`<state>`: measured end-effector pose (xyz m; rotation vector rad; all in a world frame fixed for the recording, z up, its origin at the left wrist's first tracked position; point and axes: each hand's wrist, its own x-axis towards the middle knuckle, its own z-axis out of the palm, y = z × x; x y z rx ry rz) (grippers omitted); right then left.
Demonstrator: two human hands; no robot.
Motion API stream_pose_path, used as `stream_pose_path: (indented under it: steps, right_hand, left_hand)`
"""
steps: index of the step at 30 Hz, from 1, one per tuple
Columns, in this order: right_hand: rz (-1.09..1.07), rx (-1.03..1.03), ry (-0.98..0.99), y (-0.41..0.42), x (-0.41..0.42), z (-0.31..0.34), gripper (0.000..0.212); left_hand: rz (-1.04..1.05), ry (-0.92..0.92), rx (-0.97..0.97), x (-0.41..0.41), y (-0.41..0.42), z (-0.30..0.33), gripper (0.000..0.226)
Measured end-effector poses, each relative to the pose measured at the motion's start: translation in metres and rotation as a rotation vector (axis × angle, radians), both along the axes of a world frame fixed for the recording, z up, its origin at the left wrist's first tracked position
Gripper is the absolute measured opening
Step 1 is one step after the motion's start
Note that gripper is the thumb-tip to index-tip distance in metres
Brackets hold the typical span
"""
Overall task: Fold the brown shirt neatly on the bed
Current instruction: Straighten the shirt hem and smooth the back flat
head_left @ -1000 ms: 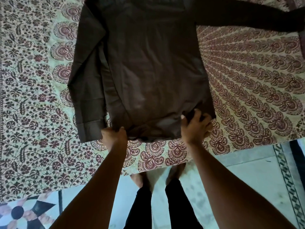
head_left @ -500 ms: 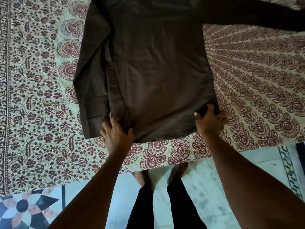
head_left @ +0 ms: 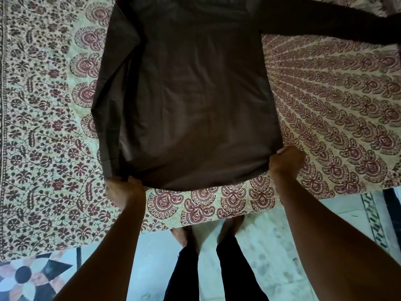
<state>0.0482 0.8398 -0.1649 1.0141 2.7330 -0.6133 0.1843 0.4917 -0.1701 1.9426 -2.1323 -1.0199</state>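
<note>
The brown shirt [head_left: 195, 101] lies spread on the bed [head_left: 43, 127], its hem toward me. Its left sleeve is folded down along the body's left side, with the cuff near the hem. The other sleeve [head_left: 325, 27] stretches out flat to the upper right. My left hand [head_left: 124, 192] grips the hem's left corner together with the cuff. My right hand [head_left: 286, 161] grips the hem's right corner. The hem is pulled taut between both hands, sagging slightly in the middle.
A patterned maroon and cream bedspread [head_left: 336, 109] covers the bed, whose edge runs just below the hem. My feet and dark trouser legs [head_left: 208, 268] stand on a pale tiled floor. A star-shaped floor inlay [head_left: 23, 276] lies at the lower left.
Both hands have slid outward to the hem's corners and taken hold. The hem, rumpled before, is now stretched flat, and the left cuff is gathered in with the corner.
</note>
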Motion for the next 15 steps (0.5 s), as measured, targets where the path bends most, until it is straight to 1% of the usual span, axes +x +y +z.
stream_pose_path:
  steps: [2,3,4,5,7,9,10,11,12,14,15]
  right_hand:
    - [0.085,0.173,-0.027,-0.011,0.007,0.006,0.021]
    - [0.183,0.238,0.012,-0.017,0.012,0.006,0.021]
    - [0.304,0.261,0.07,-0.024,0.019,0.004,0.022]
    - [0.428,0.24,0.122,-0.03,0.026,0.0,0.023]
    - [0.645,0.147,0.176,-0.045,0.04,-0.009,0.031]
    - [0.797,0.106,0.09,-0.061,0.051,-0.02,0.047]
    - [0.833,0.108,0.028,-0.066,0.057,-0.024,0.056]
    - [0.829,0.109,-0.01,-0.07,0.065,-0.029,0.063]
    - [0.782,0.105,-0.019,-0.072,0.075,-0.034,0.068]
    - [0.619,0.103,-0.025,-0.072,0.097,-0.038,0.077]
    - [0.536,0.107,-0.044,-0.073,0.108,-0.039,0.08]
  left_hand:
    - [-0.061,-0.031,-0.094,-0.003,0.007,0.004,0.042]
    - [-0.119,-0.053,-0.161,-0.006,0.011,0.006,0.045]
    - [-0.199,-0.066,-0.232,-0.009,0.014,0.008,0.045]
    - [-0.312,-0.066,-0.294,-0.013,0.018,0.01,0.044]
    - [-0.636,-0.036,-0.371,-0.02,0.025,0.012,0.043]
    - [-0.994,-0.018,-0.353,-0.027,0.029,0.004,0.049]
    - [-1.128,-0.034,-0.308,-0.028,0.03,-0.003,0.058]
    - [-1.191,-0.063,-0.249,-0.028,0.032,-0.009,0.07]
    - [-1.185,-0.099,-0.189,-0.028,0.031,-0.015,0.082]
    - [-1.073,-0.174,-0.096,-0.027,0.031,-0.021,0.104]
    - [-1.016,-0.202,-0.065,-0.027,0.034,-0.019,0.112]
